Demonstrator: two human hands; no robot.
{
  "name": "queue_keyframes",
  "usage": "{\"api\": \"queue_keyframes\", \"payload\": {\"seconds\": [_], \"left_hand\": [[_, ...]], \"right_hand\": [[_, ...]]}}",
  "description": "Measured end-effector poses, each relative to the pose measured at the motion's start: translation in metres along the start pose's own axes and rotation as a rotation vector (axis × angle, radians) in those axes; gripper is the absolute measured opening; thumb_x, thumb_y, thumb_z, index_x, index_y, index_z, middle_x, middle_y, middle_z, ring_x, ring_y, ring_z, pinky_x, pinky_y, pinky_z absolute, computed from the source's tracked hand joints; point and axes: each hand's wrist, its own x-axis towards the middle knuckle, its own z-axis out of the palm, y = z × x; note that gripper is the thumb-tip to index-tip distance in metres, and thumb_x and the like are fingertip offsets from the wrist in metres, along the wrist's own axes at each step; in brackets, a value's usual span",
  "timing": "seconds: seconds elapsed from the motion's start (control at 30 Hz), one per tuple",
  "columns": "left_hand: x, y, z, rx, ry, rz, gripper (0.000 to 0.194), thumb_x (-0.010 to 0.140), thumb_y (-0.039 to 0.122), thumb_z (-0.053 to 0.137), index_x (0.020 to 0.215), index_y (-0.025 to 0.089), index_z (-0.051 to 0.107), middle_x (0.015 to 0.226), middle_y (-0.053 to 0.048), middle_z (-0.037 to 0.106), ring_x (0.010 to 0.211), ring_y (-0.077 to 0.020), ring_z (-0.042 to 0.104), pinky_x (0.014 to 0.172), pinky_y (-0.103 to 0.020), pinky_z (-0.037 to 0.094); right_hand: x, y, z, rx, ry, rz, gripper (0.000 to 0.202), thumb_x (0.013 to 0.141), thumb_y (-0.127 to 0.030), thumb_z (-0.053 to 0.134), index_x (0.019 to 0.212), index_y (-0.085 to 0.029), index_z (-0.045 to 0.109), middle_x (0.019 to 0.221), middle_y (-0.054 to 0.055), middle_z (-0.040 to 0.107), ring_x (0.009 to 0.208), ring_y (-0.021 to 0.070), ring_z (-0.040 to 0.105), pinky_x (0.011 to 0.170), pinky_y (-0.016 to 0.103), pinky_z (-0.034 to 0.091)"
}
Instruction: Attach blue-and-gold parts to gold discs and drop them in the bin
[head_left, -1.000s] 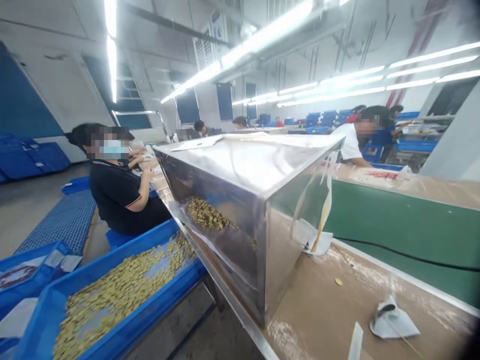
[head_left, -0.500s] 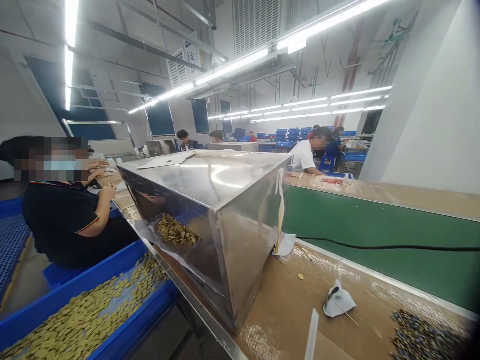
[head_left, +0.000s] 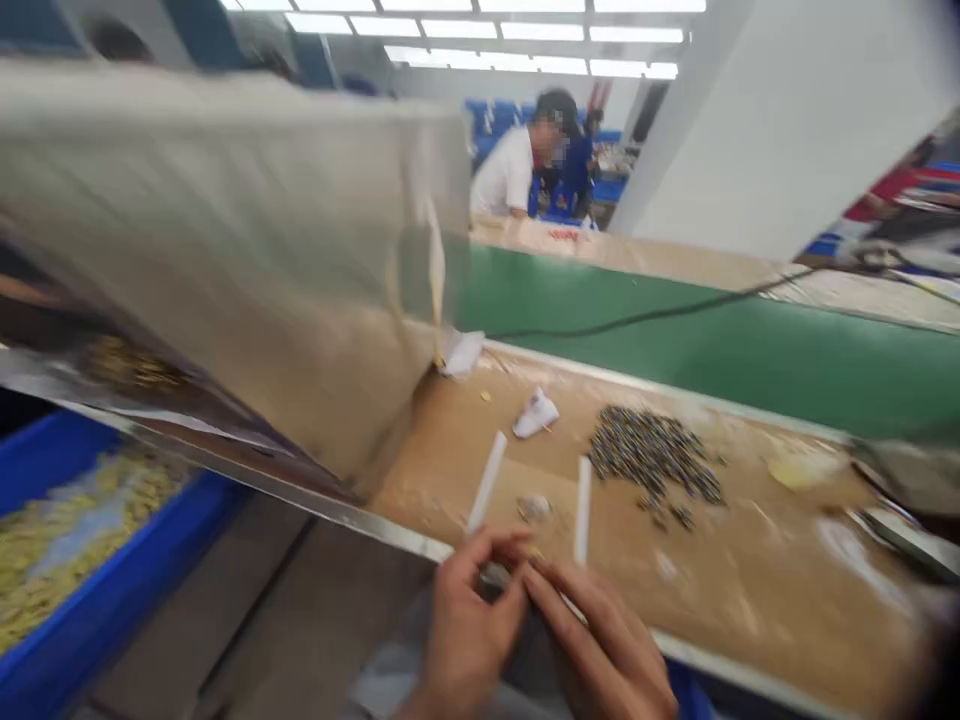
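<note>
Both our hands, left hand (head_left: 474,620) and right hand (head_left: 611,640), hang to the left of the pile (head_left: 652,455) and nearer us than it. They meet at the tips, the grip of each drawn together, but we cannot tell through the blur whether either pinches anything. The pile's small dark pieces lie on the desk (head_left: 750,570). Left of the pile we see a white lump (head_left: 534,508), two white strips (head_left: 583,510) and a crumpled scrap (head_left: 535,414); farther left of it stands the metal box (head_left: 322,330).

Left hand (head_left: 476,620) and right hand (head_left: 604,640) are held together at the tabletop (head_left: 739,590); dark pieces (head_left: 649,458) are heaped nearby.
</note>
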Motion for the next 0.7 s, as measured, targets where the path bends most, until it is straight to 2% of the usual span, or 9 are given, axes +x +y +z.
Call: {"api": "queue_keyframes", "payload": {"seconds": [0.1,0.2,0.27,0.33,0.47,0.53,0.7], "left_hand": [[-0.003,0.006,0.0,0.021,0.003,0.032,0.031,0.098,0.025,0.081,0.129,0.03,0.083,0.1,0.001,0.077,0.095,-0.0143,0.075,0.089,-0.021,0.057],[-0.005,0.009,0.0,0.036,-0.005,0.061,0.036,0.102,0.023,0.081,0.136,0.033,0.079,0.099,0.003,0.076,0.096,-0.0125,0.076,0.089,-0.019,0.058],[-0.007,0.009,0.001,0.043,-0.016,0.093,0.039,0.103,0.02,0.079,0.139,0.034,0.077,0.099,0.004,0.076,0.097,-0.0118,0.076,0.092,-0.019,0.059],[-0.008,0.009,0.004,0.06,-0.034,0.121,0.044,0.104,0.018,0.078,0.143,0.037,0.074,0.099,0.005,0.077,0.098,-0.0108,0.076,0.095,-0.018,0.059],[-0.006,0.009,0.008,0.09,-0.066,0.153,0.05,0.104,0.013,0.077,0.146,0.039,0.072,0.1,0.007,0.077,0.097,-0.0094,0.077,0.1,-0.018,0.059],[-0.005,0.009,0.01,0.111,-0.09,0.162,0.051,0.103,0.012,0.077,0.147,0.039,0.071,0.1,0.007,0.077,0.096,-0.0094,0.077,0.101,-0.019,0.059],[-0.01,0.012,0.017,0.19,-0.124,0.2,0.052,0.102,0.012,0.075,0.145,0.041,0.072,0.098,0.009,0.077,0.093,-0.0082,0.077,0.096,-0.017,0.06]], "right_hand": [[-0.014,0.006,0.002,0.081,-0.012,-0.032,0.05,0.108,0.001,0.063,0.155,-0.012,0.071,0.135,0.016,0.08,0.127,0.0279,0.08,0.108,0.039,0.072],[-0.017,0.005,0.002,0.099,0.001,-0.006,0.051,0.103,0.006,0.069,0.152,-0.008,0.072,0.135,0.018,0.079,0.13,0.0289,0.078,0.11,0.041,0.071],[-0.014,0.002,-0.001,0.121,0.032,0.014,0.052,0.101,0.007,0.07,0.15,-0.011,0.073,0.132,0.016,0.08,0.127,0.0275,0.079,0.109,0.04,0.071],[-0.01,0.0,-0.007,0.177,0.076,0.12,0.051,0.102,0.005,0.071,0.149,-0.016,0.075,0.13,0.012,0.08,0.122,0.0248,0.08,0.106,0.039,0.071],[-0.001,0.002,-0.016,0.292,0.097,0.542,0.035,0.107,-0.006,0.074,0.132,-0.029,0.082,0.121,0.004,0.083,0.111,0.0187,0.081,0.096,0.03,0.069],[0.001,0.006,-0.016,0.399,0.06,0.681,0.025,0.108,-0.014,0.078,0.123,-0.032,0.085,0.116,0.002,0.083,0.105,0.0176,0.081,0.092,0.028,0.068],[-0.003,0.01,-0.018,0.595,0.066,0.764,0.019,0.106,-0.018,0.083,0.114,-0.035,0.089,0.109,0.0,0.085,0.098,0.0177,0.081,0.087,0.028,0.066]]}}
